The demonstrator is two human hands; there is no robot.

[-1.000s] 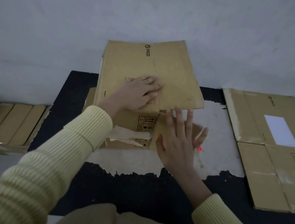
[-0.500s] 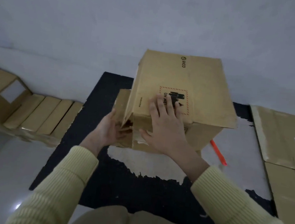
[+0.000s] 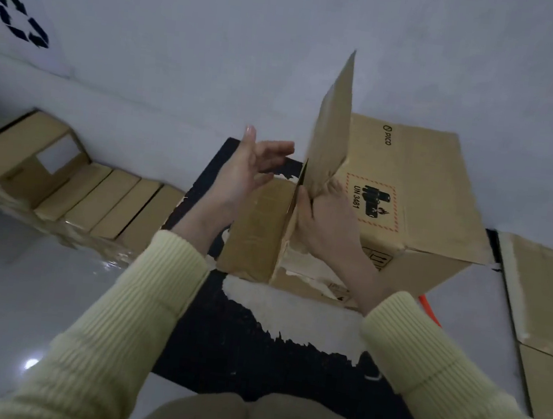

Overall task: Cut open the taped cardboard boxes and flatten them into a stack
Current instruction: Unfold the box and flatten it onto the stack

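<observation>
A brown cardboard box (image 3: pixel 417 198) with a PICO mark and a UN 3481 label sits on the black mat (image 3: pixel 239 346). One of its flaps (image 3: pixel 333 126) stands upright. My right hand (image 3: pixel 328 215) grips the base of that flap, fingers on the box side and thumb on the other. My left hand (image 3: pixel 250 168) hovers just left of the flap with fingers spread and loose, holding nothing. Torn white paper shows on the box's near face. An orange cutter (image 3: pixel 431 309) lies on the floor, partly hidden behind my right sleeve.
Flattened cardboard (image 3: pixel 548 295) lies on the floor at the right. More boxes (image 3: pixel 74 186), one with a white label, sit in a row along the wall at the left. A white wall stands close behind the box.
A flap of the box has swung up to vertical. My right hand moved from the box top to the flap's base. My left hand came off the box's left side and opened.
</observation>
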